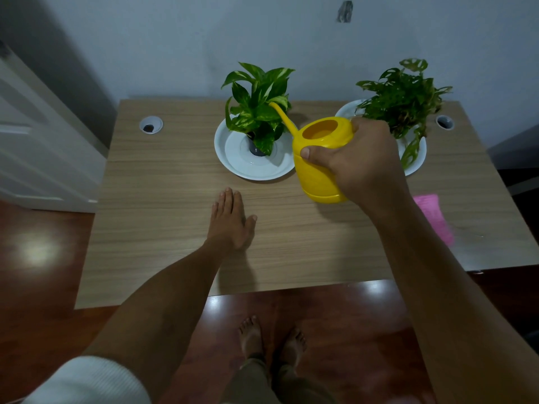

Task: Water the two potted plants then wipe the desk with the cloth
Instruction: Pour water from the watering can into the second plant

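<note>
My right hand (361, 161) grips a yellow watering can (318, 170), held above the desk with its spout reaching into the leaves of the left potted plant (258, 109). That plant stands in a dark pot on a white plate (233, 161). The right potted plant (405, 100) sits on another white plate (415, 161), partly behind my hand. A pink cloth (434, 217) lies on the desk at the right, half hidden by my forearm. My left hand (230, 220) rests flat on the wooden desk (163, 199), fingers together, holding nothing.
Two round cable holes (150, 124) (444, 122) sit at the desk's back corners. A wall stands right behind the desk. A white door (35, 135) is at the left. My bare feet (271, 336) stand on the reddish floor by the front edge.
</note>
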{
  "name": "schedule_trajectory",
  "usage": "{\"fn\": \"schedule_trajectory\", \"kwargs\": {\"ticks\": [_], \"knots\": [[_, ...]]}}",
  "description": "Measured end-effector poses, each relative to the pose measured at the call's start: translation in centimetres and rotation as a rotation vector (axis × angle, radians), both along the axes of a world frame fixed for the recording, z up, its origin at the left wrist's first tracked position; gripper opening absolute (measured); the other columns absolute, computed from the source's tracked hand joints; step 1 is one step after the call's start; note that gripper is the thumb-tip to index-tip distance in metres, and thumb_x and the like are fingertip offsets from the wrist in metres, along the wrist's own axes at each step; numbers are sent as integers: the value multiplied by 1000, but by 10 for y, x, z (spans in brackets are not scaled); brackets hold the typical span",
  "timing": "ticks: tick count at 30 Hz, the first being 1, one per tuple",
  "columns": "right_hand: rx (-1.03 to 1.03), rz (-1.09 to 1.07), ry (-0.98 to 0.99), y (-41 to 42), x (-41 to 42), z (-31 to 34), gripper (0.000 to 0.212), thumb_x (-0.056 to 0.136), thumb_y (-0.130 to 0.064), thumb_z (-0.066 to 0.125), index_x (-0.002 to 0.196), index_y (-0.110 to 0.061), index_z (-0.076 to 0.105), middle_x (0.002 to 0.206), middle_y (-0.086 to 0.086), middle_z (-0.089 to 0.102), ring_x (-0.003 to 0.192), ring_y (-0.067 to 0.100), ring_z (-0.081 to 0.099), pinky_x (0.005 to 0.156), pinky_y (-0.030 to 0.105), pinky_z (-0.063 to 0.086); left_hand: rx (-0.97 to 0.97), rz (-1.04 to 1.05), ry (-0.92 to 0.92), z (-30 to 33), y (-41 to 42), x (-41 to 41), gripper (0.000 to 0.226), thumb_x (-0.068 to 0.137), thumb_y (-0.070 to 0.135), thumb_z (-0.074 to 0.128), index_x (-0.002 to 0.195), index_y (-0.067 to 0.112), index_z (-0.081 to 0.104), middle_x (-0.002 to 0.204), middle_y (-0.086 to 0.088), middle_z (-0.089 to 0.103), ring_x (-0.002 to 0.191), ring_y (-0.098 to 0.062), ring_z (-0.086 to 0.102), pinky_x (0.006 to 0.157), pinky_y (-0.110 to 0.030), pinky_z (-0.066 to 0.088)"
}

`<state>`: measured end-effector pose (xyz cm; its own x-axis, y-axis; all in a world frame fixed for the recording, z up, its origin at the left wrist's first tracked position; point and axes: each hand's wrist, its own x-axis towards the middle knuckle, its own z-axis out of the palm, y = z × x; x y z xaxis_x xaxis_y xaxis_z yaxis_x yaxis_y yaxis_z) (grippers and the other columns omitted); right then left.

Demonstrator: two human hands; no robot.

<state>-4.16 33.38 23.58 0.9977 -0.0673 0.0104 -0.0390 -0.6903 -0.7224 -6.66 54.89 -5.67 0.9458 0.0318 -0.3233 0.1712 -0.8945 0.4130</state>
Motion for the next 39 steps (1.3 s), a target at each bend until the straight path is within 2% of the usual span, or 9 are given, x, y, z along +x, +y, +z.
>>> {"fn": "schedule_trajectory", "kwargs": {"ticks": [4,9,12,15,21,28,33,36,39], "knots": [[55,6,-9,5,1,2,37,76,-42,91,104,-30,69,99,-5,63,102,22,63,78,29,41,-2,-6,4,1,1,0,86,105,58,31,165,9,-6,173,-14,-15,160,-28,-18,130,-44,-8],[120,21,-24,7,4,-2,35,78,-39,90,75,-40,56,79,-22,58,91,14,62,73,23,42,-4,-11,13,1,1,1,86,105,58,32,165,9,-6,172,-14,-16,159,-28,-18,129,-44,-9],[198,-21,-39,3,7,-12,29,77,-42,90,91,-34,66,93,-13,69,95,16,67,79,27,50,-4,-3,16,2,-1,2,86,105,56,34,165,8,-5,172,-15,-15,159,-29,-18,128,-44,-9],[254,-45,-32,-6,7,-27,46,77,-45,90,112,-21,72,104,-7,73,98,15,69,85,32,55,-19,24,4,4,-9,-1,87,105,53,38,165,7,-3,172,-18,-14,159,-32,-18,128,-46,-9],[409,-4,-2,-38,-5,-56,43,82,-35,88,118,-18,71,104,-12,74,94,-1,69,76,12,53,-54,19,-39,10,-49,-5,86,104,49,44,165,5,1,173,-19,-9,160,-32,-13,128,-45,-8],[532,76,5,-110,-4,-91,47,84,-27,88,124,-14,68,115,-3,77,106,8,72,89,27,58,-6,-17,-34,21,-121,20,86,103,51,44,164,5,4,173,-21,0,161,-35,-5,128,-48,0],[538,85,20,-194,3,-108,71,82,-37,88,139,-7,58,123,-1,75,112,12,71,96,35,59,28,-4,-59,38,-196,39,81,106,46,43,164,4,6,172,-21,0,161,-35,-3,129,-45,0],[559,71,25,-248,7,-115,65,82,-31,89,139,-16,61,123,-6,75,114,11,71,99,42,58,18,12,-66,44,-247,48,82,105,46,46,164,4,8,172,-21,0,161,-35,-2,129,-46,2],[554,73,27,-299,11,-118,61,83,-23,89,138,-19,62,123,-9,75,115,8,70,100,38,57,20,-4,-76,52,-301,54,81,105,49,43,164,4,9,173,-20,1,161,-34,0,128,-44,2]]}}
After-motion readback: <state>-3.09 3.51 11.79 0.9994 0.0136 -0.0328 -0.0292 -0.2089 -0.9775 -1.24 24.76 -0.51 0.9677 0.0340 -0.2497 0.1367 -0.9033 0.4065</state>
